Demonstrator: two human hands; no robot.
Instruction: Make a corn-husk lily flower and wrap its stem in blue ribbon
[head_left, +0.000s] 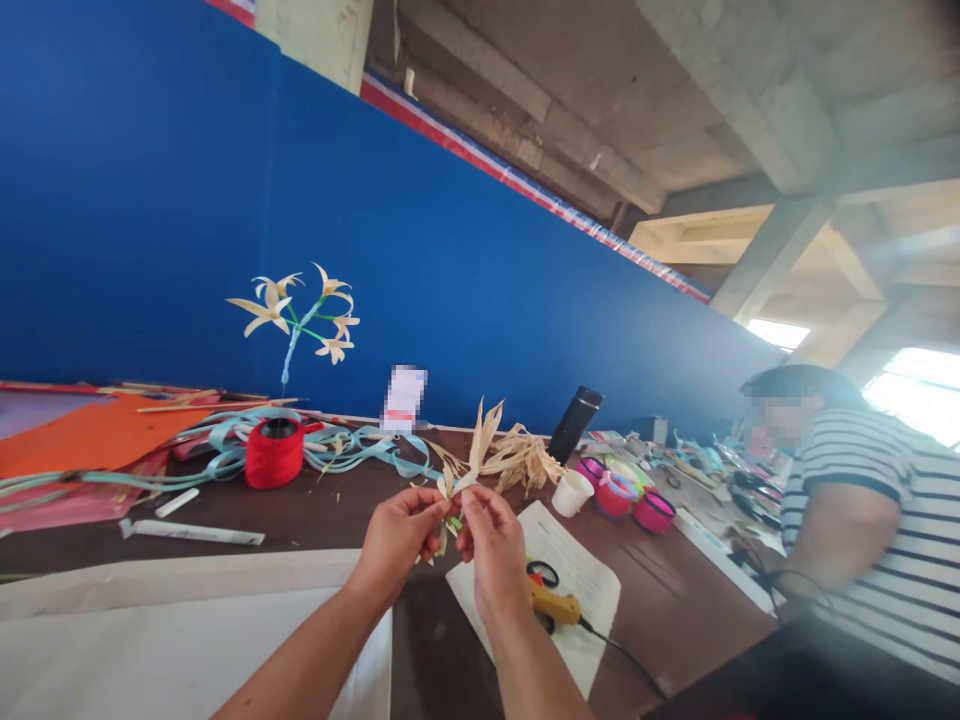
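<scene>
Left hand [401, 535] and right hand [491, 530] both pinch a pale husk flower [448, 487] between thumb and fingers, held up over the brown table [427, 640], fingertips close together. Dried husks [529, 458] lie just behind, white cup [572, 493] to their right; yellow-handled tool [555, 603] on a paper sheet [592, 572] by the right wrist. Red spool [274, 458] sits left, flower spray [296, 325] standing behind it, co-worker in striped shirt [885, 530] at far right.
</scene>
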